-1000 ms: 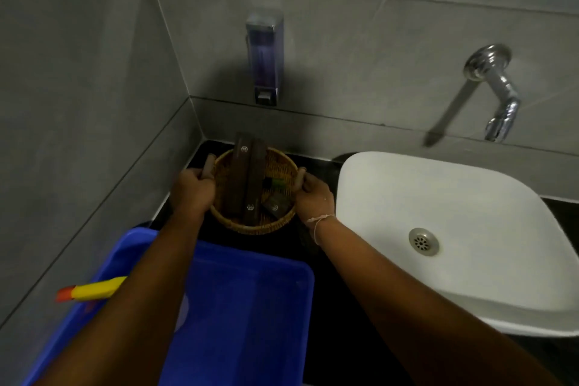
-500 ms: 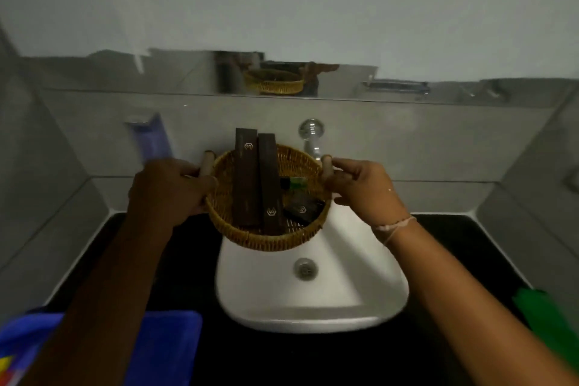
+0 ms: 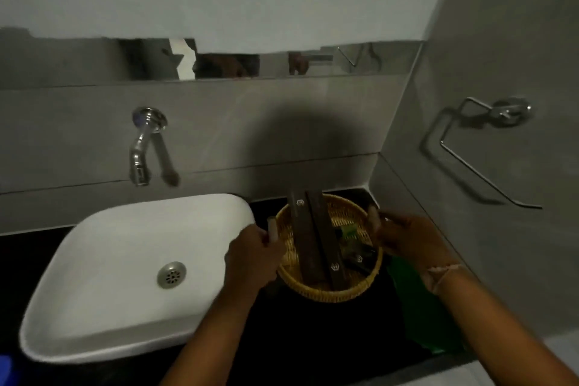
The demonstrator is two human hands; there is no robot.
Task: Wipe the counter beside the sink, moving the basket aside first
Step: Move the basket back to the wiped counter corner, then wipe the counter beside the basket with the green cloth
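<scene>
Nearest the camera, both forearms reach forward over the black counter [image 3: 313, 338]. Left hand [image 3: 250, 255] fisted on the wicker basket's [image 3: 329, 290] left handle, right hand [image 3: 407, 241] gripping the right one. Basket sits between the hands, right of the sink [image 3: 125, 276], upright; two dark boxes [image 3: 313, 238] inside run lengthwise away, tilted slightly. Green cloth [image 3: 416, 316] under right wrist.

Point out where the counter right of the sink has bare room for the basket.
Both hands, left and right, hold the basket over the dark counter between the sink and the right wall. Bare patches: the front strip between sink and green cloth, and a narrow band behind the basket by the back wall. The right side is crowded by the cloth.
</scene>
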